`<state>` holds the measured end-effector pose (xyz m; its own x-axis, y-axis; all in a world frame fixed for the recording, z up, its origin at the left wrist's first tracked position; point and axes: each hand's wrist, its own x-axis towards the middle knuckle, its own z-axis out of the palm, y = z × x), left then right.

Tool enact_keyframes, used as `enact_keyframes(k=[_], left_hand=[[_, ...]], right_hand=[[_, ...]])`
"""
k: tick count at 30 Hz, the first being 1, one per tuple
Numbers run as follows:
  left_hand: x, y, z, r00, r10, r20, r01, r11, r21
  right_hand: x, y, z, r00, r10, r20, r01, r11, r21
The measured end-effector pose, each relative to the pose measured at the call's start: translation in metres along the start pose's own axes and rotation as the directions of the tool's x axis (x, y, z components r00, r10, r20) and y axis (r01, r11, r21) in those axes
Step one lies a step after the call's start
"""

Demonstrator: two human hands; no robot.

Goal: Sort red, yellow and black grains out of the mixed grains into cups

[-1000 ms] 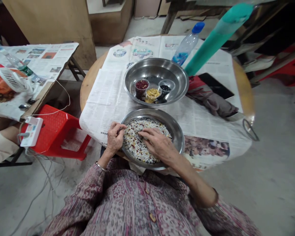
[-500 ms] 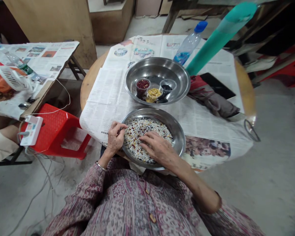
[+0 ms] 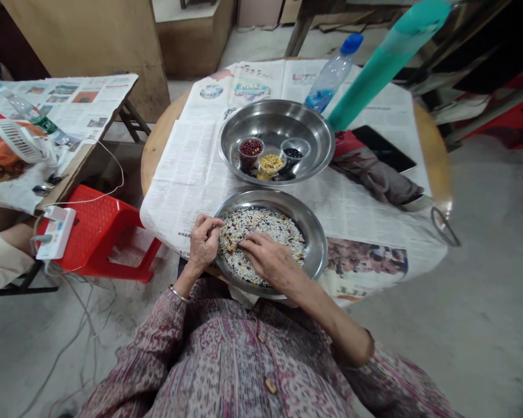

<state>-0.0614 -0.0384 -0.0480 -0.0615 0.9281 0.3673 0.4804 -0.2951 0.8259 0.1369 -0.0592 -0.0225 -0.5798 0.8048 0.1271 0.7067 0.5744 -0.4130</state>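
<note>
A steel basin (image 3: 317, 247) in front of me holds a spread of white grains (image 3: 265, 219) mixed with red, yellow and black ones. At its left rim, my left hand (image 3: 204, 244) is curled closed; what lies in its fingers is hidden. My right hand (image 3: 273, 262) reaches over the mix with thumb and fingertips pinched together, touching the grains left of the middle. Just beyond stands a larger steel basin (image 3: 239, 123). Inside it are clear cups of dark red beans (image 3: 250, 148), yellow grains (image 3: 271, 162) and black beans (image 3: 293, 153).
Newspaper (image 3: 169, 174) covers the round table. Behind the larger basin stand a blue-capped bottle (image 3: 331, 78) and a tall green tube (image 3: 387, 67). A folded umbrella (image 3: 375, 174) and a black tablet (image 3: 383, 148) lie right. Leftward are a red stool (image 3: 100, 226) and a power strip (image 3: 56, 232).
My right hand has moved slightly left across the grains, and its spread fingers have drawn together into a pinch. My left hand stays curled at the rim.
</note>
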Motion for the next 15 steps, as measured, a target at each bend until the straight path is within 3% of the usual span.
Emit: enact_keyframes(k=[5,8,15], left_hand=[[0.000,0.000,0.001,1.000,-0.006,-0.005,0.006,1.000,-0.011],[0.000,-0.001,0.001,1.000,-0.007,-0.008,0.007,1.000,-0.015],[0.000,0.000,0.001,1.000,-0.020,0.008,0.020,1.000,-0.003]], right_hand=[[0.001,0.028,-0.009,0.968,0.165,-0.191,-0.198,0.966,-0.169],[-0.008,0.039,-0.012,0.955,0.207,-0.214,-0.254,0.942,-0.221],[-0.031,0.035,-0.006,0.985,0.111,-0.131,-0.120,0.991,-0.065]])
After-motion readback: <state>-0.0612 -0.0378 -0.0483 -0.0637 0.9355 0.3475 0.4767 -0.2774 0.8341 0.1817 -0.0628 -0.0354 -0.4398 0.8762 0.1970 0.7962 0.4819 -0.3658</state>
